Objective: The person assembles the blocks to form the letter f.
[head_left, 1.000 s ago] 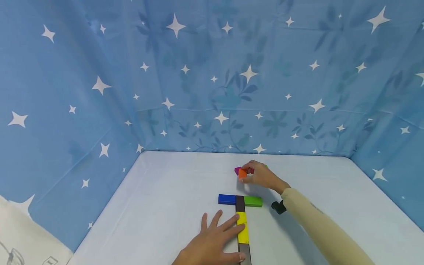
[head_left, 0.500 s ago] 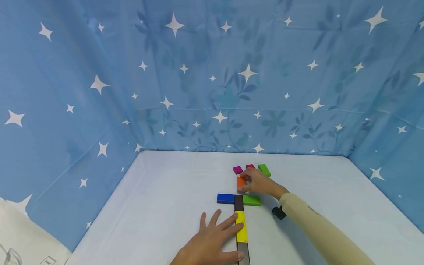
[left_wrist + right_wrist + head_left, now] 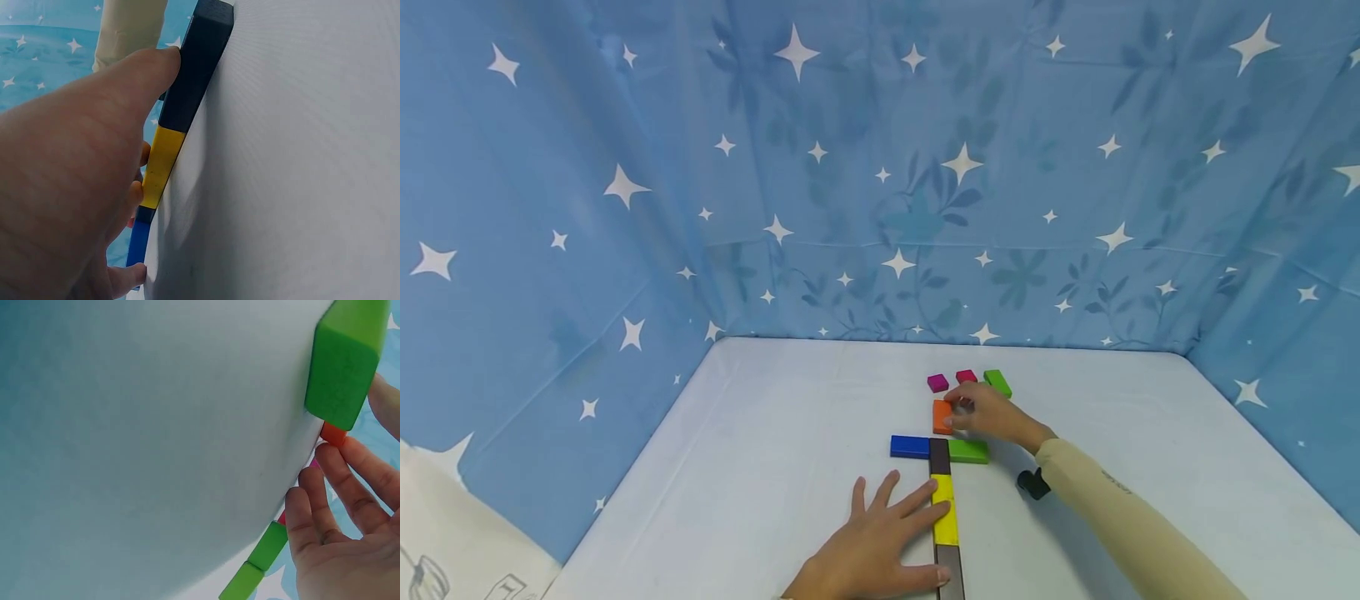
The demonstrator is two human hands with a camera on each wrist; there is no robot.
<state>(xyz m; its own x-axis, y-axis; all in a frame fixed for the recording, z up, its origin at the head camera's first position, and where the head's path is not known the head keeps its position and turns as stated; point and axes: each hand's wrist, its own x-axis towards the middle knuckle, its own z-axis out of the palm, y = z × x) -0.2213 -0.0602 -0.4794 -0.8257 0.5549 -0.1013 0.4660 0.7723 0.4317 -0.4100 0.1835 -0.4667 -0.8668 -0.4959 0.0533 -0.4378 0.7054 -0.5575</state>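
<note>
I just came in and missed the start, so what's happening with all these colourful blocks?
Someone has both hands at blocks on a white table. The left hand is spread out, touching the yellow section and grey block of a long row. The right hand touches an orange block just past the row's dark block; I can't tell if it's gripping. A blue block and green block flank that dark one. Farther back are a purple block and others.

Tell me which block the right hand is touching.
The orange block, the only one that colour, at the fingertips of the right hand. The purple block lies farther back; the left hand rests on the nearer row.
</note>
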